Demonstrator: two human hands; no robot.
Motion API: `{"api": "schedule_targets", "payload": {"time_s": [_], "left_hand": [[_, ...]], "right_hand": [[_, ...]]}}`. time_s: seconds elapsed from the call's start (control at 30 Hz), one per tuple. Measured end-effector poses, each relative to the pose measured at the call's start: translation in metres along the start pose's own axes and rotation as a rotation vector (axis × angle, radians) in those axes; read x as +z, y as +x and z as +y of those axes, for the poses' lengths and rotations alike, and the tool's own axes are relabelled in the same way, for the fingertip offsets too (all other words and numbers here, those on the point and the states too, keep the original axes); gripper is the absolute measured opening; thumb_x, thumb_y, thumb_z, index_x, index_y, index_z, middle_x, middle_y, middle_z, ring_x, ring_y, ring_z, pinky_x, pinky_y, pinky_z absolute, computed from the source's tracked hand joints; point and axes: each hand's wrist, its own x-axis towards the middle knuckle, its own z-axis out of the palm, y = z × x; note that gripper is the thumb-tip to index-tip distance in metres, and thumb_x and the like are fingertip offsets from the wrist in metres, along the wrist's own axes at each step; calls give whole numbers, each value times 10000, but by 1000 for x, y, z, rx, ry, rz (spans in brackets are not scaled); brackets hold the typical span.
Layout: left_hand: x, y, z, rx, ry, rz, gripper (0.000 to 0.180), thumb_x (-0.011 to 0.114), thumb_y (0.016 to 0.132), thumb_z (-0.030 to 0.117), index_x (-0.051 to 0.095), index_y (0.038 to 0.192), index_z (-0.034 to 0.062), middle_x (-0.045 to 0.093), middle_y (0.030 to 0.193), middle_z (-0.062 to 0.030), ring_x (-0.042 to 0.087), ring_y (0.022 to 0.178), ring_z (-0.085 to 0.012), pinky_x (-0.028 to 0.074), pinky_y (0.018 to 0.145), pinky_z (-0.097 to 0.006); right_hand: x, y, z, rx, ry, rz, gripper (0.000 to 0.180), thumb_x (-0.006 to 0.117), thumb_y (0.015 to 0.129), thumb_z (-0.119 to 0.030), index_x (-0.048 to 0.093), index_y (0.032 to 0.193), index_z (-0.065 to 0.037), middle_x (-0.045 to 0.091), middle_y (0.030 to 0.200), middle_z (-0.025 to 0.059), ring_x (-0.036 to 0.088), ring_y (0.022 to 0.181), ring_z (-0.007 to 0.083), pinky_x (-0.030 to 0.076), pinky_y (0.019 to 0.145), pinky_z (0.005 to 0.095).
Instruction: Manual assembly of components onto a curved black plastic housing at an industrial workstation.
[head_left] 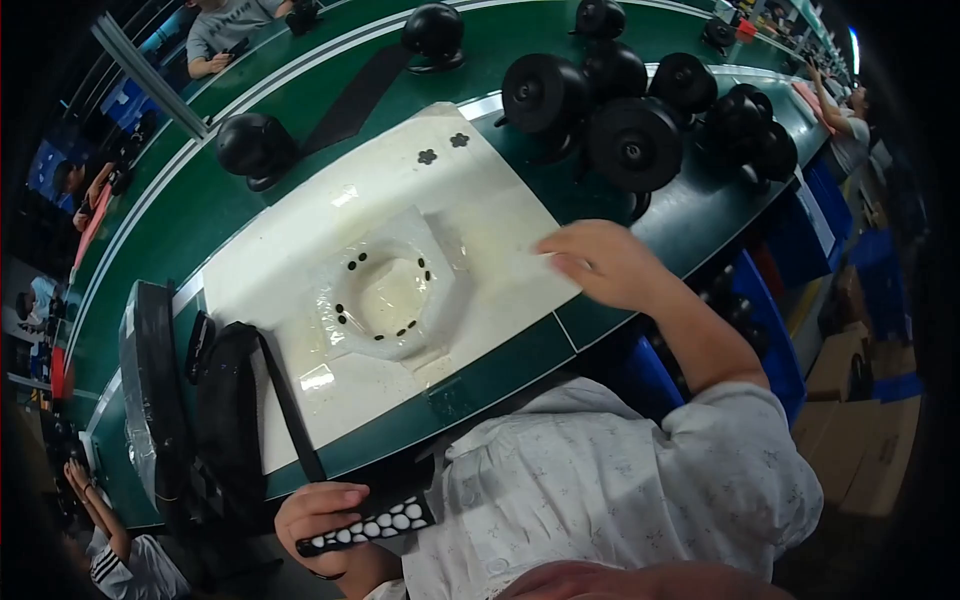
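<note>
Meanwhile left hand (318,512) grips a dotted strip (368,524); right hand (603,262) rests open on white mat (300,260).

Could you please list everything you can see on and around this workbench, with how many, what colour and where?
workbench: one, green with pale stripes, running across the view
white mat: one, on the bench in front of the person
jig: one, clear, ring of small black pieces, at the mat's middle
small black pieces: two, at the mat's far edge
round black parts: about a dozen, clustered far right, a few singly far left
black holder: one, left of the mat
strip: one, black backing with white dots, near edge
other people: several, around the edges
boxes: several, brown, right floor
left hand: holds the strip
right hand: rests on the mat's right edge
</note>
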Motion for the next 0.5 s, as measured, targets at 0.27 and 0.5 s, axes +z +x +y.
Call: {"api": "schedule_targets", "payload": {"time_s": [0.27, 0.5], "left_hand": [[27, 7, -4, -154, -126, 26, 219, 695, 597, 91, 533, 663, -41, 603, 776, -188, 616, 682, -293, 500, 610, -329], [50, -2, -7, -146, -242, 169, 263, 707, 669, 111, 537, 734, -80, 589, 846, -207, 617, 743, -289, 503, 658, -332]], "right_hand": [[-44, -66, 97, 217, -598, 5, 351, 495, 827, -340, 539, 1098, -121, 508, 1165, 78, 513, 991, 268, 404, 864, 352], [-63, -54, 101, 202, -448, -139, 391, 568, 776, -376, 548, 1042, -91, 532, 1090, 117, 496, 1016, 294, 389, 875, 374]]}}
